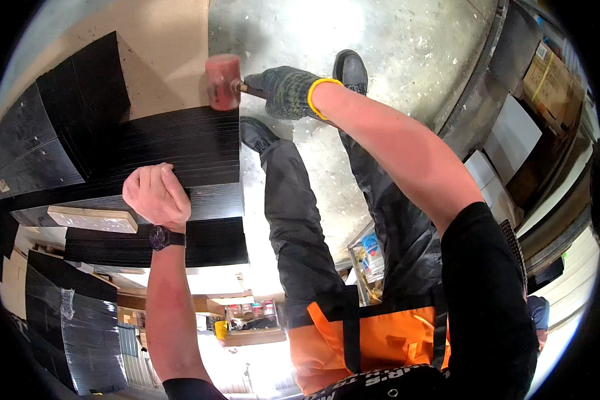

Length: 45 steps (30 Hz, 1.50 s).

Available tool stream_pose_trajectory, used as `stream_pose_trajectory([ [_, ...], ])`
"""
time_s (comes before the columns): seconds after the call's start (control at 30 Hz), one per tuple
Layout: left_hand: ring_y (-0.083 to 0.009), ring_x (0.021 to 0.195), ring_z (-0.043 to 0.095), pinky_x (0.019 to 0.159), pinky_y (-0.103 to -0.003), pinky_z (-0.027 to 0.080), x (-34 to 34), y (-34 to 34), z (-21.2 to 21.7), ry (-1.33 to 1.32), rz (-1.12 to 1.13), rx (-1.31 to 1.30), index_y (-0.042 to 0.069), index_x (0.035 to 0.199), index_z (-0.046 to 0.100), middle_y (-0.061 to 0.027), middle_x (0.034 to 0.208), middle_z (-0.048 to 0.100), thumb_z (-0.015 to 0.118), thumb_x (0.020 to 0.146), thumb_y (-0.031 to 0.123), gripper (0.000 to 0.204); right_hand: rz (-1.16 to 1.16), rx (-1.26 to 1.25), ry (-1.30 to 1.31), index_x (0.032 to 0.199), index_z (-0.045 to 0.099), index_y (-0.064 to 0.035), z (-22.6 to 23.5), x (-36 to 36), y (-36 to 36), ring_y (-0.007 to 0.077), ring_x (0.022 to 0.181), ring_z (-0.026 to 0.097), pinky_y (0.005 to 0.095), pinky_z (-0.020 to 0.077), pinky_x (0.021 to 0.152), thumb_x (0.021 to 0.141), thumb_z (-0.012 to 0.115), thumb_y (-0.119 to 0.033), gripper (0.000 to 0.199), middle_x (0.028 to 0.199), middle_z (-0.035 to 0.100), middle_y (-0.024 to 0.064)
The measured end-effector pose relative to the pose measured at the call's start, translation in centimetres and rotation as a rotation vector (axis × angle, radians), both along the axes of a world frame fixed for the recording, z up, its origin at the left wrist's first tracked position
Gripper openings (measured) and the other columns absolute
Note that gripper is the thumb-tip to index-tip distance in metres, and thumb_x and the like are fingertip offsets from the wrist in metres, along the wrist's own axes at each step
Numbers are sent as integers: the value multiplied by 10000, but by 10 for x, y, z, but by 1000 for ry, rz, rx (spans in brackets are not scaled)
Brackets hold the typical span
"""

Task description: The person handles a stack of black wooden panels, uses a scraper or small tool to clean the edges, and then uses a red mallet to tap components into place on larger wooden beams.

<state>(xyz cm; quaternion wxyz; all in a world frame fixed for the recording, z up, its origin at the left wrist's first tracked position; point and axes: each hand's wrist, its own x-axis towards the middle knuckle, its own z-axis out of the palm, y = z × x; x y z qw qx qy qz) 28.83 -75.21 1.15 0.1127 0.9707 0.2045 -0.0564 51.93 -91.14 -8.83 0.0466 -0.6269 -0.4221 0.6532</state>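
Note:
A red-headed rubber mallet (223, 83) is held by its handle in my right hand (287, 92). That hand wears a dark knitted glove with a yellow cuff and is closed round the handle. The mallet head is over the far right end of a black wood-grain panel (193, 143); whether it touches cannot be told. My bare left hand (157, 193) rests on the same panel near its front edge. Its fingers are curled in, and whatever they may hold is hidden. Below this hand, a pale wooden strip (93, 219) lies along the panel's front edge.
Another black panel piece (80, 100) stands upright at the left. Brown board (163, 57) lies behind it. Cardboard boxes (547, 83) and white sheets (511, 137) line the right side. My legs stand right of the panel on concrete floor (407, 73). Shelves with small items are low down.

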Motion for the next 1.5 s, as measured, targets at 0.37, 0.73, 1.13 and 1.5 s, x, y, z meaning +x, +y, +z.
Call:
stream_pose_trajectory([
  [0.37, -229, 747, 549, 808, -375, 369, 1, -1, 1, 0, -34, 26, 106, 735, 623, -15, 728, 607, 436, 930, 171, 278, -90, -56, -19, 1351, 463, -186, 3, -10, -7, 342, 1100, 598, 431, 479, 907, 806, 585, -135, 561, 1186, 625, 144],
  [0.73, -221, 776, 544, 810, -375, 366, 3, -1, 1, 19, -37, 30, 109, 744, 628, -9, 738, 607, 426, 941, 179, 290, -224, -133, -48, 1333, 517, -204, -2, -13, -8, 350, 1105, 601, 434, 489, 912, 813, 640, -291, 541, 1214, 625, 127],
  [1.13, -221, 787, 544, 802, -378, 366, -1, 0, 1, 15, -36, 3, 110, 747, 627, -8, 730, 597, 439, 931, 173, 271, -137, -56, -5, 1289, 534, -196, 35, -15, -13, 347, 1060, 612, 435, 484, 903, 842, 557, -336, 469, 1134, 646, 161],
  [1.5, -224, 756, 544, 780, -376, 374, 0, 1, 0, 13, -51, 20, 109, 748, 630, -13, 727, 604, 439, 935, 178, 276, -92, -133, -56, 1307, 515, -166, 5, -10, 6, 339, 1094, 608, 435, 488, 897, 835, 596, -228, 482, 1199, 626, 144],
])
